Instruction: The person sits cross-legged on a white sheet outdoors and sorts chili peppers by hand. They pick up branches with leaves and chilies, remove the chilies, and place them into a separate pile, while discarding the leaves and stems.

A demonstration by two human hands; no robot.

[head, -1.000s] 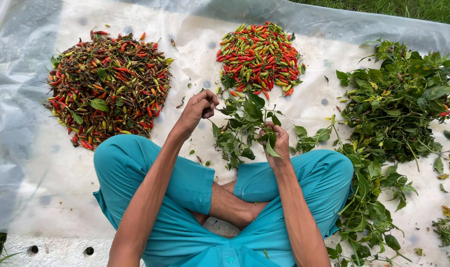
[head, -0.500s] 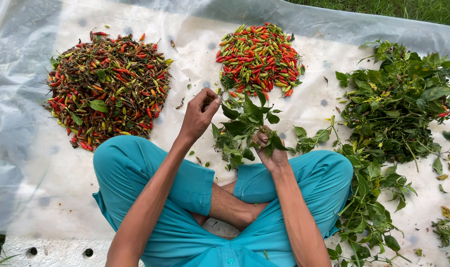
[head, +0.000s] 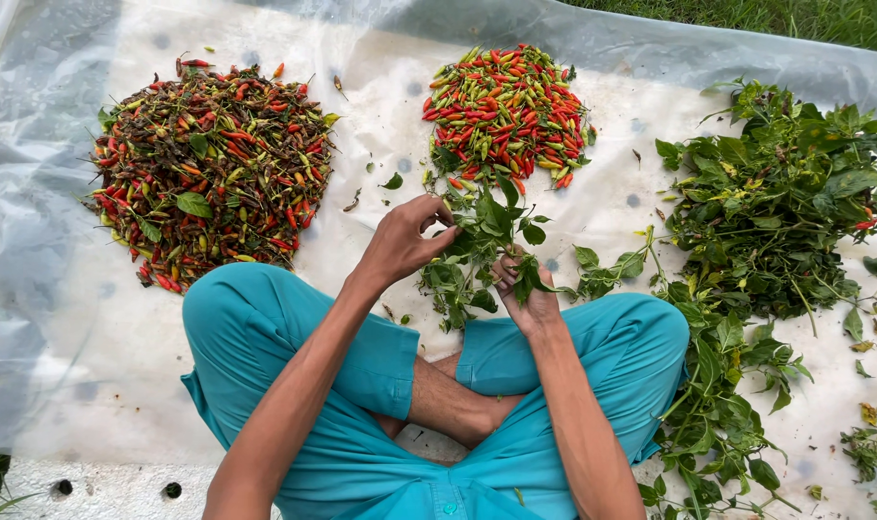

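Our left hand [head: 406, 239] has dropped from mid-air to pinch the leafy sprig [head: 484, 234] at frame centre; our right hand [head: 523, 292] keeps gripping its stem below.

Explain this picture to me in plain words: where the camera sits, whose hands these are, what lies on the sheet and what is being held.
There is no machine here. One camera, worn on the person's head, looks down at their crossed legs in teal trousers. The right hand grips a leafy green sprig; the left hand pinches into its leaves. On the white plastic sheet lie a darker mixed pile of chillies on the left, a brighter red and green chilli pile ahead, and a heap of leafy branches on the right. Grass edges the sheet.
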